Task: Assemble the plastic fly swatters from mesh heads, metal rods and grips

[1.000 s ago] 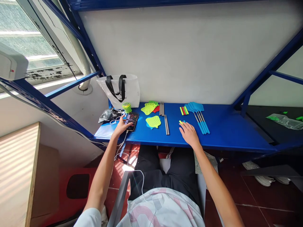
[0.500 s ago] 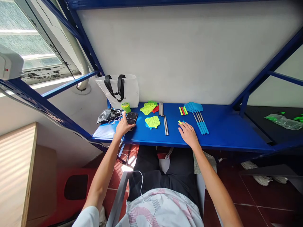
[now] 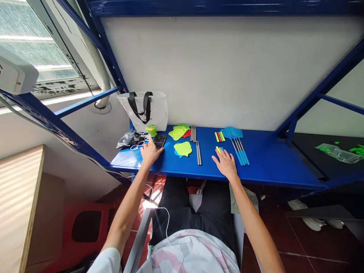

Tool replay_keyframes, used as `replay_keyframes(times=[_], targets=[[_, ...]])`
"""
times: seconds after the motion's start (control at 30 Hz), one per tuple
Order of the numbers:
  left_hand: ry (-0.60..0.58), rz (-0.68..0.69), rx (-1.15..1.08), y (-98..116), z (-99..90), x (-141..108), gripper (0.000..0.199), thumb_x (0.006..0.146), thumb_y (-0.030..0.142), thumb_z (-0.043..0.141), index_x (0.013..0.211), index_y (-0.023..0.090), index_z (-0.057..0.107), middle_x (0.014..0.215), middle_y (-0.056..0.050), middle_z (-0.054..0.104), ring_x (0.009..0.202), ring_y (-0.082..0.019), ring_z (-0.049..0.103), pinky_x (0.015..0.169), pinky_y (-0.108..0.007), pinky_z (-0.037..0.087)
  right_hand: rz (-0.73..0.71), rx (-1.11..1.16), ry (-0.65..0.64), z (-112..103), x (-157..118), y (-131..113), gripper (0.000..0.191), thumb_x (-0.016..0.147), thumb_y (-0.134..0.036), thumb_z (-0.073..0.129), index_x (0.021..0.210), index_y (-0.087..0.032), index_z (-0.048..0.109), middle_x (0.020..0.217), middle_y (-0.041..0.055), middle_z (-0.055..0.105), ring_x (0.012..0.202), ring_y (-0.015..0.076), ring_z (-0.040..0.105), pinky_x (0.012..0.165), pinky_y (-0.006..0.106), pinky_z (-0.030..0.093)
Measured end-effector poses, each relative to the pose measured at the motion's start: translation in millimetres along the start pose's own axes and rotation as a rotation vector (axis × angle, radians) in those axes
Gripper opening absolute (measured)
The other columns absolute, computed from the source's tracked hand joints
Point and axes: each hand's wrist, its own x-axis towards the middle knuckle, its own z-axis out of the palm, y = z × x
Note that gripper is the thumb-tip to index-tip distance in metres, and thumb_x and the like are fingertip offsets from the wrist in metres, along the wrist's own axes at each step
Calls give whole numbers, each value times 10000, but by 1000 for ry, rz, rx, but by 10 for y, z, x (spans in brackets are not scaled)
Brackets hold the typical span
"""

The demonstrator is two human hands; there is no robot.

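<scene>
My left hand (image 3: 150,151) lies over the near left part of a black phone (image 3: 160,141) with lit digits, fingers apart. My right hand (image 3: 225,163) rests on the blue table with fingers spread, beside short coloured sticks (image 3: 218,149) that its fingertips partly cover. Right of it lie several blue swatters with metal rods (image 3: 241,150). Yellow, red and blue swatter heads (image 3: 182,149) sit between my hands, near two groups of metal rods (image 3: 198,152). More yellow and red sticks (image 3: 220,137) lie farther back.
A white bag with black handles (image 3: 156,110) stands at the back left. In front are a green tub (image 3: 151,130), scissors (image 3: 134,147) and a dark plastic bag (image 3: 126,139). Blue frame posts (image 3: 291,131) flank the table (image 3: 270,163).
The view has shifted slightly. My right hand has moved a little toward me and its fingers are more spread, showing more of the sticks. My left hand stays by the phone.
</scene>
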Motion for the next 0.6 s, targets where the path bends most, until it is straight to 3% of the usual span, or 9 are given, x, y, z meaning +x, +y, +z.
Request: replay_keyframes(times=[0.1, 0.2, 0.27, 0.4, 0.6], targets=[[56, 96, -98, 309, 128, -244, 1060, 1039, 560, 691, 1834, 110, 154, 1709, -309, 522, 1588, -543, 437, 1251, -622, 383, 18, 0, -40, 0, 20, 10, 787, 1162, -748, 229, 1748, -305, 510, 1846, 83, 406, 1710, 392, 361, 1373, 722, 258], [-12, 227, -183, 644, 355, -497, 833, 1123, 508, 545, 1816, 136, 271, 1667, -280, 569, 1540, -491, 507, 1242, -593, 398, 28, 5, -60, -12, 33, 21, 778, 1163, -747, 214, 1757, -329, 494, 1840, 77, 418, 1717, 395, 347, 1364, 774, 235], [-39, 284, -173, 782, 506, -607, 743, 1126, 496, 546, 1772, 164, 389, 1683, -268, 555, 1558, -474, 490, 1239, -586, 405, 28, 11, -72, -17, 37, 33, 760, 1169, -733, 201, 1754, -347, 496, 1828, 68, 443, 1714, 389, 355, 1358, 784, 243], [-65, 331, -131, 782, 673, -661, 651, 1110, 579, 600, 1672, 255, 551, 1694, -214, 566, 1567, -450, 487, 1278, -597, 370, -11, 40, -56, 2, 25, 59, 752, 1166, -742, 222, 1736, -352, 519, 1816, 78, 464, 1709, 396, 363, 1360, 794, 222], [-84, 365, -138, 658, 666, -665, 526, 1131, 585, 577, 1532, 262, 686, 1693, -203, 556, 1587, -422, 481, 1306, -579, 346, 8, 33, -33, 29, 2, 62, 775, 1171, -721, 230, 1750, -285, 504, 1822, 112, 449, 1720, 400, 340, 1375, 755, 231]])
